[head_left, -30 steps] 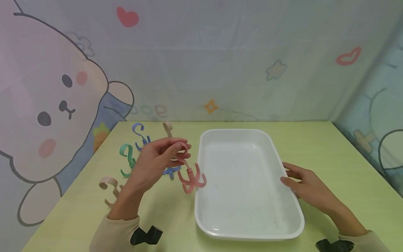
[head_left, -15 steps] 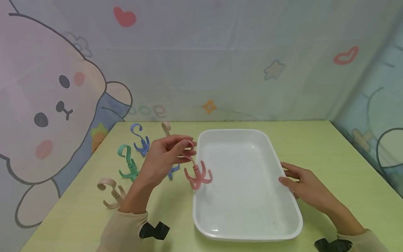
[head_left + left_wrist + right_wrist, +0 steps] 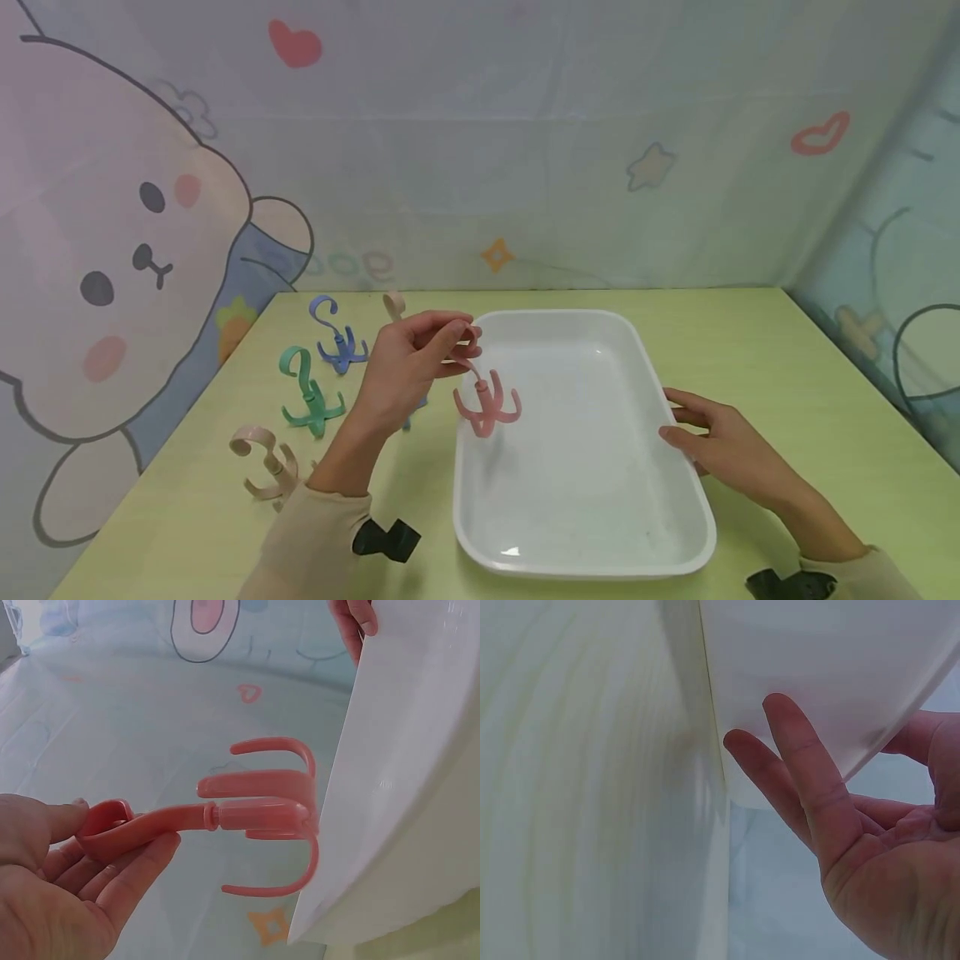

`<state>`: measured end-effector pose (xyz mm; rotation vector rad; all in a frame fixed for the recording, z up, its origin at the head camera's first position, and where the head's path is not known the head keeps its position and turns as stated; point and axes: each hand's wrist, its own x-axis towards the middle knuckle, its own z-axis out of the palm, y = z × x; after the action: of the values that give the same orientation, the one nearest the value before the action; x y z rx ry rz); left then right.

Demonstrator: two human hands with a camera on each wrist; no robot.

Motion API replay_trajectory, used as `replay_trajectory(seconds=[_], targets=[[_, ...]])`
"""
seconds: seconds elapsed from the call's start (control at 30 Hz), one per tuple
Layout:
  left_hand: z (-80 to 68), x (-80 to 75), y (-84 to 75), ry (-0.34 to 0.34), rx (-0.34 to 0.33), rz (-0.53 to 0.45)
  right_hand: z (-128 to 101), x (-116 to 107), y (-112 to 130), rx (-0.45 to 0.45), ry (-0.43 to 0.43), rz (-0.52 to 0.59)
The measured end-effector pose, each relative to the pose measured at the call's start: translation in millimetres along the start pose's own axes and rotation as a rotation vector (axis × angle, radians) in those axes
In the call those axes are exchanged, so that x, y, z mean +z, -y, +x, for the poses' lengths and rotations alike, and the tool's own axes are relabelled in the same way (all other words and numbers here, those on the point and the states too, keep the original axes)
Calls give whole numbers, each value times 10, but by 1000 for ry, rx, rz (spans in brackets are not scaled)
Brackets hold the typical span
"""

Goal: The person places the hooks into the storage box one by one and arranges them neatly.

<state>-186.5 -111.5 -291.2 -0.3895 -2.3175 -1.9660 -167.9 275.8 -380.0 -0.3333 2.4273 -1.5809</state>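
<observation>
My left hand [image 3: 405, 367] pinches the curled top of a pink multi-prong hanging hook [image 3: 489, 410] between thumb and fingers. The hook's upturned prongs hang over the left rim of a white rectangular tray [image 3: 577, 467]. In the left wrist view the pink hook [image 3: 262, 814] shows its shaft and several prongs, with the tray wall [image 3: 405, 735] just beyond. At the tray's right side my right hand [image 3: 727, 437] holds the rim, thumb on top. The right wrist view has its fingers [image 3: 802, 750] against the outer wall.
Left of the tray are similar hooks: a blue one [image 3: 341, 350], a green one [image 3: 315, 408] and a beige one [image 3: 279, 471]. Another beige hook [image 3: 393, 304] and another blue piece [image 3: 408, 421] are partly hidden by my left hand. A printed cloth [image 3: 570, 167] stands behind the table.
My left hand has carried the pink hook to the right, from beside the tray's left edge to over it. The right hand stays at the tray's right rim.
</observation>
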Motion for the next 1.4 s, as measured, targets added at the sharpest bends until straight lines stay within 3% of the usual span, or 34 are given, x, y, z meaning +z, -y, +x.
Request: replay_trajectory(seconds=[0.17, 0.83, 1.4], targets=[[43, 56, -16, -16, 5, 2, 2, 6, -3, -1, 6, 5], [346, 270, -43, 39, -17, 15, -9, 28, -12, -4, 5, -6], [656, 541, -141, 109, 24, 17, -10, 34, -19, 4, 1, 2]])
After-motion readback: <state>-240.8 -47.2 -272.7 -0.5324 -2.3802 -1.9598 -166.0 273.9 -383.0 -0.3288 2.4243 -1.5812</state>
